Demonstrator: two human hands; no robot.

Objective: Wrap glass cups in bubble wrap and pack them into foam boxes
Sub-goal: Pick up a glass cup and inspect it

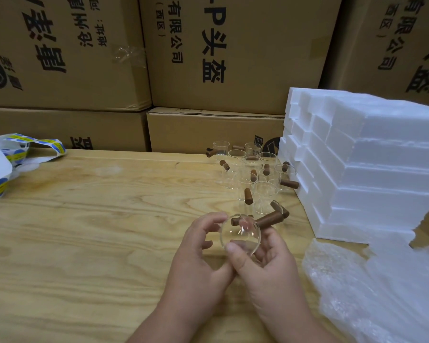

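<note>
Above wooden table [84, 231], glass cup [240, 233] between hands [233, 268].

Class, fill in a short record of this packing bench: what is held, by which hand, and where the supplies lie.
held item: glass cup with brown handle
right hand: grips the cup
left hand: fingers at the cup's rim
spare cups: clustered behind the hands
foam boxes: stacked at right
bubble wrap: lying at near right
table: wooden
</note>
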